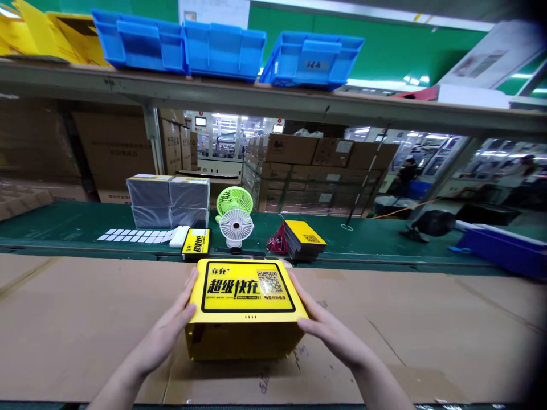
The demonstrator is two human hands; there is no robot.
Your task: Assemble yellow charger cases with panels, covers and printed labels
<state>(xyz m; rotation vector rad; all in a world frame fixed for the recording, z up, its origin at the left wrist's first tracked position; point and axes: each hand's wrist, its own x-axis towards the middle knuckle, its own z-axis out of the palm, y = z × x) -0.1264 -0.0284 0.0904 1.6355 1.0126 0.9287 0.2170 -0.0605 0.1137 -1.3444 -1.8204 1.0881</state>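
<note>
A yellow plastic housing (245, 316), with a black-framed label and a QR code on top, sits at the front middle of the bench. Its side facing me is open and looks hollow and dark. My left hand (173, 319) grips its left side, thumb near the front top edge. On the opposite side, my right hand (322, 319) holds it the same way. Just behind stand a white fan (236, 226) and a green fan (235, 200). A small stack of yellow printed panels (304, 236) lies to the right, beside a bundle of red wires (278, 240).
Cardboard sheet (405, 330) covers the near bench. Behind it are a yellow printed box (196, 242), white stickers (134, 236), wrapped grey stacks (168, 200) and a blue bin (504, 250) at right. Overhead, a shelf (256, 94) carries blue bins (224, 51). People are in the distance.
</note>
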